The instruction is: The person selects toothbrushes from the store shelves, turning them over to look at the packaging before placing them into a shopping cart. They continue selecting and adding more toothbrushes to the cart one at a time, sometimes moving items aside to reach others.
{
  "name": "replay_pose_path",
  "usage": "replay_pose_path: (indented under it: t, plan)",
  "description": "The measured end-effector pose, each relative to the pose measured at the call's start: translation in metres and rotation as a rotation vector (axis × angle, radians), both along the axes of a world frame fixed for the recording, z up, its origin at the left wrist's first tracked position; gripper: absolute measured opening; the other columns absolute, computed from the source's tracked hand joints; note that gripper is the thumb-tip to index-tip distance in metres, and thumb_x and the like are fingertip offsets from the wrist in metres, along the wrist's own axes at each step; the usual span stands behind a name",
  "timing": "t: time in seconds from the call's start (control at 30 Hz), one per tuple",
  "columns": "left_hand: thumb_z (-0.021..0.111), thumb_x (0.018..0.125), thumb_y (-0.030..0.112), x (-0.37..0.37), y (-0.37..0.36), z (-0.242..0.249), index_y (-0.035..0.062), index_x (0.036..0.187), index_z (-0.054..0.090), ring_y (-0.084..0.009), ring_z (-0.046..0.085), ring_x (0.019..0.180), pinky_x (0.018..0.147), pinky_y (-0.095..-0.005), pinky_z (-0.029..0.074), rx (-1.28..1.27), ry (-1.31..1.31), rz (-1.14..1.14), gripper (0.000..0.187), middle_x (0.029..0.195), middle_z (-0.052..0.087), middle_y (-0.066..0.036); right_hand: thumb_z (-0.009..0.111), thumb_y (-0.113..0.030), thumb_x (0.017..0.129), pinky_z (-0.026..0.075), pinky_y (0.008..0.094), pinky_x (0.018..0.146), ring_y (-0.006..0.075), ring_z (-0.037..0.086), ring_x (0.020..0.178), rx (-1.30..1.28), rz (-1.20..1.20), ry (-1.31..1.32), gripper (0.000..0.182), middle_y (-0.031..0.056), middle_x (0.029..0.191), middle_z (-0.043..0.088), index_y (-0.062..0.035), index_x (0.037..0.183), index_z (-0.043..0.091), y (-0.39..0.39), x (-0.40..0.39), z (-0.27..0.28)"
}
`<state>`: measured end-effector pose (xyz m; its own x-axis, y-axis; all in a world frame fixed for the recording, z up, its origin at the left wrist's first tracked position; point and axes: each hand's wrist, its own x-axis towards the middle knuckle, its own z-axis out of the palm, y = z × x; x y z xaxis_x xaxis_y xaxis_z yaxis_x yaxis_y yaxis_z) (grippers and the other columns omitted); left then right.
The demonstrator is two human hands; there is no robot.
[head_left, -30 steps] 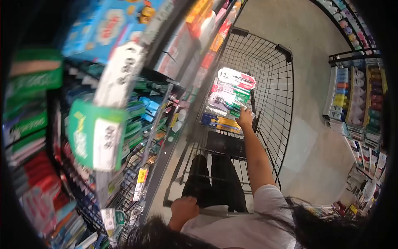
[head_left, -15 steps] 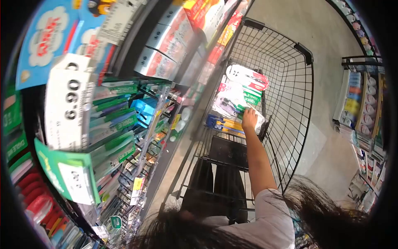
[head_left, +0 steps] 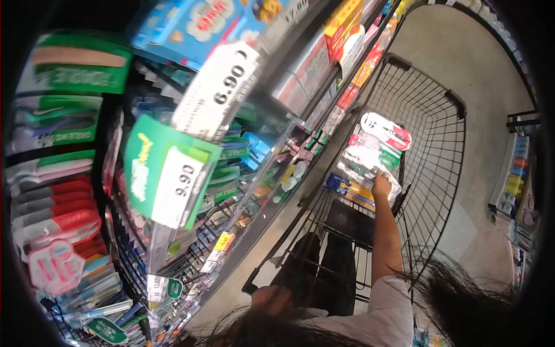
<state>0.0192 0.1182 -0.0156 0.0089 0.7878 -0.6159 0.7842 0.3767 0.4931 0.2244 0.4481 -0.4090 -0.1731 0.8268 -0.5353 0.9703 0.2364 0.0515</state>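
My right hand [head_left: 381, 185] reaches down into a black wire shopping cart [head_left: 457, 168]. One finger is stretched out, and the hand lies on the right edge of a shiny clear-plastic pack [head_left: 361, 162], which it does not visibly grip. Beyond it are green-labelled Darlie packs [head_left: 390, 156] and a white-and-red pack with rounded ends [head_left: 386, 130]. A blue-and-yellow pack [head_left: 350, 189] lies on the near side. My left hand [head_left: 272, 301] is low by the cart's near end, partly covered by hair; its fingers do not show clearly.
Along the left runs a shelf with hanging toothbrush packs [head_left: 60, 222], a 6.90 price tag [head_left: 222, 87] and a green 9.90 tag [head_left: 173, 173]. Boxed goods [head_left: 303, 72] stand higher up. Another stocked shelf [head_left: 514, 173] is across the aisle floor [head_left: 462, 46].
The view has shifted, so the cart and packs sit further right and lower. My right hand stays at the packs. Skin of my left hand now shows near the cart's near end.
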Motion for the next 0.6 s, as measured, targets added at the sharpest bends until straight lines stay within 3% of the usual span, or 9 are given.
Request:
replay_pose_path:
  t: [0.07,0.17,0.2,0.27,0.37,0.43,0.47,0.5,0.6]
  plan:
    - [0.058,0.07,0.026,0.002,0.018,0.014,0.0096,0.073,0.058,-0.0308,0.06,0.069,0.058,-0.0423,0.048,-0.166,0.079,-0.036,0.017,0.068,0.055,-0.011,0.053,-0.006,0.081,0.048,0.0402,0.077,0.0271,0.059,0.095,0.04,0.084,0.07,0.054,0.0116,0.109,0.057,-0.011,0.133,0.038,-0.01,0.002,0.034]
    - [0.056,0.069,0.028,0.001,-0.001,-0.003,0.011,0.07,0.059,-0.0317,0.061,0.071,0.059,-0.0445,0.048,0.08,0.086,-0.025,0.017,0.071,0.059,-0.01,0.051,-0.003,0.077,0.045,0.0449,0.078,0.032,0.057,0.094,0.133,-0.02,0.289,0.037,0.0147,0.103,0.058,-0.0079,0.114,0.048,-0.028,0.008,0.089]
    - [0.055,0.072,0.028,0.003,0.003,0.003,0.0109,0.07,0.06,-0.0319,0.061,0.069,0.059,-0.0441,0.049,0.155,0.126,-0.035,0.018,0.073,0.061,-0.01,0.056,-0.001,0.071,0.046,0.0452,0.074,0.0369,0.057,0.089,0.242,-0.01,0.427,0.047,0.0182,0.096,0.057,-0.0064,0.116,0.046,-0.036,0.014,0.101]
    - [0.053,0.073,0.027,0.001,0.005,0.013,0.0086,0.068,0.059,-0.0307,0.061,0.067,0.057,-0.0437,0.049,0.17,0.156,-0.084,0.02,0.069,0.061,-0.01,0.063,0.0,0.064,0.046,0.0479,0.076,0.043,0.055,0.09,0.264,-0.135,0.675,0.066,0.0227,0.101,0.056,-0.0057,0.125,0.04,-0.048,0.018,0.155]
    - [0.051,0.075,0.034,0.007,0.008,0.021,0.0085,0.075,0.064,-0.0331,0.063,0.071,0.058,-0.0483,0.049,0.086,0.224,-0.074,0.028,0.075,0.065,-0.013,0.066,-0.001,0.064,0.039,0.0436,0.095,0.04,0.049,0.111,0.376,-0.214,0.973,0.073,0.0217,0.121,0.051,-0.0059,0.131,0.037,-0.062,0.004,0.262]
    - [0.05,0.076,0.034,0.002,0.006,0.023,0.01,0.071,0.066,-0.0333,0.065,0.069,0.059,-0.0487,0.05,0.099,0.194,-0.161,0.03,0.074,0.066,-0.015,0.066,-0.004,0.064,0.036,0.0398,0.101,0.0381,0.048,0.116,0.512,-0.132,1.093,0.07,0.0225,0.126,0.048,-0.0011,0.129,0.041,-0.059,-0.007,0.297]
    - [0.049,0.076,0.034,0.004,-0.006,-0.01,0.0108,0.071,0.067,-0.0334,0.065,0.067,0.061,-0.0481,0.051,0.239,0.187,-0.135,0.03,0.073,0.066,-0.015,0.063,-0.006,0.064,0.035,0.0399,0.101,0.0378,0.048,0.117,0.567,-0.107,1.158,0.069,0.0234,0.126,0.048,0.0,0.129,0.04,-0.058,-0.018,0.322]
    - [0.049,0.076,0.034,0.002,-0.003,0.021,0.01,0.073,0.067,-0.0334,0.065,0.068,0.06,-0.0479,0.051,0.183,0.144,-0.144,0.031,0.072,0.066,-0.015,0.06,-0.006,0.065,0.035,0.0399,0.101,0.0371,0.048,0.116,0.705,-0.02,1.206,0.065,0.0235,0.123,0.05,0.0013,0.127,0.042,-0.062,-0.031,0.353]
    - [0.049,0.075,0.033,0.0,-0.006,0.03,0.0065,0.073,0.067,-0.0342,0.065,0.068,0.06,-0.0477,0.051,0.202,0.084,-0.128,0.033,0.072,0.066,-0.016,0.062,-0.007,0.071,0.039,0.0371,0.095,0.032,0.053,0.108,0.599,-0.001,1.418,0.057,0.0199,0.115,0.054,-0.0014,0.125,0.045,-0.059,-0.073,0.43]
